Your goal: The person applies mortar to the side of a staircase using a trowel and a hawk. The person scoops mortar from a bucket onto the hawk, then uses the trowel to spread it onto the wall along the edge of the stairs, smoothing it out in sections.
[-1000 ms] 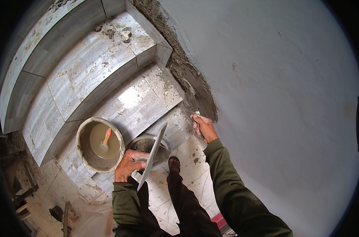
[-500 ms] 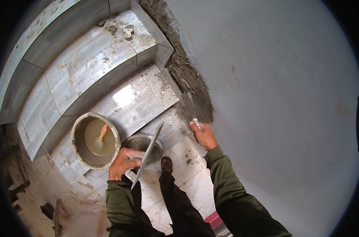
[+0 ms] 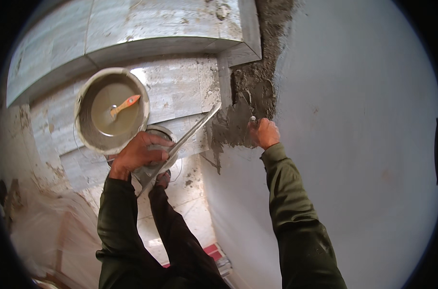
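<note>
My left hand is closed on a long grey plastering float, tilted and seen nearly edge-on, its upper tip near the stair corner. My right hand grips a small trowel by its handle, close against the wall; its blade is hard to make out against the mortar. Under and beside it, wet grey mortar covers the wall's lower strip next to the steps, with a ragged lower edge.
A bucket of cloudy water holds an orange-handled brush. A smaller bucket stands partly behind my left hand. Tiled steps, spattered with mortar, rise at the far left. Plastic sheeting lies at lower left; the pale wall fills the right.
My view has shifted, so steps and buckets sit differently. My right hand has moved along the mortar strip, where more wet mortar shows; the float stays in my left hand.
</note>
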Available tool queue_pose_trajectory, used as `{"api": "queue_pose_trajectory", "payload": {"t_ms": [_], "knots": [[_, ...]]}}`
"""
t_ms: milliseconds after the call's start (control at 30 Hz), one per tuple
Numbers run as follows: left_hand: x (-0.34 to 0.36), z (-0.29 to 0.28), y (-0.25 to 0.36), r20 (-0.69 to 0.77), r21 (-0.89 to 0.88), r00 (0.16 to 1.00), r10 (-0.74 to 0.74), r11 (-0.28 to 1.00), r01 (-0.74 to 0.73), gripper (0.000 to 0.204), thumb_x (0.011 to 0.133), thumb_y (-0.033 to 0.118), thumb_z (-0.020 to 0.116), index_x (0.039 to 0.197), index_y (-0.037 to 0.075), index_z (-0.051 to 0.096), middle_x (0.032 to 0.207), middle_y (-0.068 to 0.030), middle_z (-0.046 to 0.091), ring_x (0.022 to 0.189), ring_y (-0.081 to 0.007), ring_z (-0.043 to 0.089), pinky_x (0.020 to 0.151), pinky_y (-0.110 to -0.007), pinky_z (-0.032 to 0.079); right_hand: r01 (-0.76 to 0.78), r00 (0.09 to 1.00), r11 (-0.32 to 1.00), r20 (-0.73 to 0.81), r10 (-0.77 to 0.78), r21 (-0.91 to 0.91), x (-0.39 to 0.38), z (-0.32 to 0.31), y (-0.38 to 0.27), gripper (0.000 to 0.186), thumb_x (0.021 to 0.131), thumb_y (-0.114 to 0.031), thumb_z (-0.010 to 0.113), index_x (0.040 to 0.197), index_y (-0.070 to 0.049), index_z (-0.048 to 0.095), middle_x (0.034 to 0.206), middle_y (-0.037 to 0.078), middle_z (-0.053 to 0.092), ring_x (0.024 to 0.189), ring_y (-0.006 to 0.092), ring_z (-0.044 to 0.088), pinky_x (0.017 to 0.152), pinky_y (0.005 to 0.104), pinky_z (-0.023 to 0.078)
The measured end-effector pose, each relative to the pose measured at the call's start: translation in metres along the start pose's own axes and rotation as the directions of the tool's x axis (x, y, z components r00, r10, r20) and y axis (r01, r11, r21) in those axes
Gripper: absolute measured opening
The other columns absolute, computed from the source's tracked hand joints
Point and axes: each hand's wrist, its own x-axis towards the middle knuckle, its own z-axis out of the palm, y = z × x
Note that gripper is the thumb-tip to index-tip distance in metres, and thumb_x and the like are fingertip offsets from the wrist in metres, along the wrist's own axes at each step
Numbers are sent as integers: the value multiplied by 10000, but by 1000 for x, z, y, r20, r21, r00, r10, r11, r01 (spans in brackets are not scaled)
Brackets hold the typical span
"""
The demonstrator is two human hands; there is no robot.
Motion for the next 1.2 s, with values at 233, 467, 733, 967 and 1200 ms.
{"api": "queue_pose_trajectory", "payload": {"t_ms": [233, 467, 733, 967, 1200], "knots": [[-23, -18, -3, -16, 87, 979, 202, 976, -200, 419, 700, 252, 687, 1009, -31, 666, 867, -126, 670, 824, -159, 609, 787, -268, 458, 139, 990, 917, 29, -138, -374, 37, -13, -16, 424, 820, -429, 548, 908, -18, 610, 940, 216, 626, 910, 383, 602, 801, 455, 479], [-43, -30, -7, -43, 13, 962, 270, 963, -270, 460, 683, 282, 715, 1001, -46, 666, 908, -155, 671, 874, -186, 608, 840, -274, 427, 177, 984, 822, 114, -136, -542, 63, -24, -51, 398, 824, -399, 530, 945, -39, 650, 997, 192, 635, 986, 351, 593, 860, 428, 471], [-60, -40, -16, -96, -80, 952, 290, 951, -298, 475, 671, 293, 727, 1008, -36, 669, 933, -160, 671, 899, -188, 602, 865, -276, 411, 222, 974, 734, 188, -130, -641, 49, -74, -53, 353, 816, -352, 527, 919, -41, 658, 987, 199, 637, 948, 355, 607, 837, 431, 480], [-66, -44, -18, -116, -89, 944, 310, 943, -321, 478, 675, 288, 723, 1008, -50, 662, 922, -158, 668, 899, -189, 597, 865, -277, 407, 323, 946, 628, 265, -187, -708, 18, -127, -63, 321, 847, -323, 507, 845, -40, 659, 936, 202, 643, 903, 352, 618, 787, 446, 492], [-58, -39, -11, -87, -20, 959, 268, 962, -271, 418, 694, 222, 707, 1010, -47, 662, 893, -136, 674, 871, -144, 592, 839, -262, 420, 289, 943, 811, 5, -333, -509, 25, 1, -12, 358, 877, -359, 486, 777, -53, 641, 845, 189, 642, 787, 374, 634, 699, 460, 510]]}}
